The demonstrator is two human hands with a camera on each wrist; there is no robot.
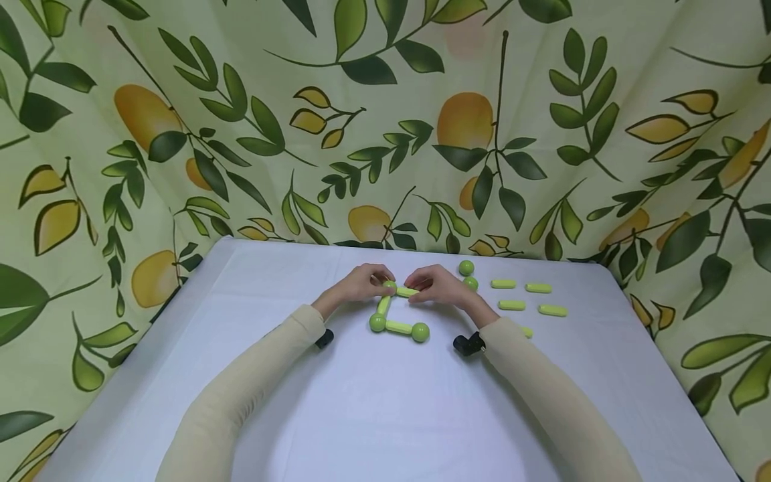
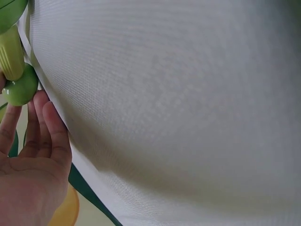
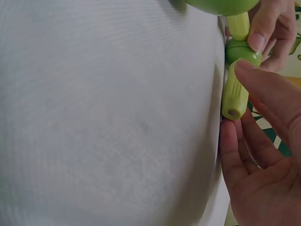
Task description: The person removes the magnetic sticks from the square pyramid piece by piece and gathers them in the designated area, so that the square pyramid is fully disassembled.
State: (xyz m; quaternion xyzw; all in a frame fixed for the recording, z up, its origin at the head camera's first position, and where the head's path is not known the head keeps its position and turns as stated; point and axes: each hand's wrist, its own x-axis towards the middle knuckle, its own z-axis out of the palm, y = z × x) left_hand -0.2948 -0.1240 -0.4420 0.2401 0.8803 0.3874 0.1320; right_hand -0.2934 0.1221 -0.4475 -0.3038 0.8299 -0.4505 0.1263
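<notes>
Near the middle of the table, green balls and ribbed, lighter green sticks form a chain with an open side. My left hand (image 1: 363,282) pinches the ball (image 1: 389,286) at its far corner; the thumb presses on that ball in the right wrist view. With thumb and fingers, my right hand (image 1: 442,286) holds a stick (image 3: 235,96) whose one end meets the same ball. The stick's free end shows a small round dark spot. From the held ball another stick (image 1: 383,306) runs toward me to a ball (image 1: 377,323), then a stick (image 1: 399,327) and an end ball (image 1: 420,332).
Beyond my right hand lie two loose balls, one (image 1: 466,268) behind the other (image 1: 471,284). Several loose sticks (image 1: 512,305) lie at right, one partly behind my right sleeve (image 1: 542,381). A white cloth covers the table (image 1: 361,415); a leaf-and-fruit patterned curtain (image 1: 385,100) hangs behind.
</notes>
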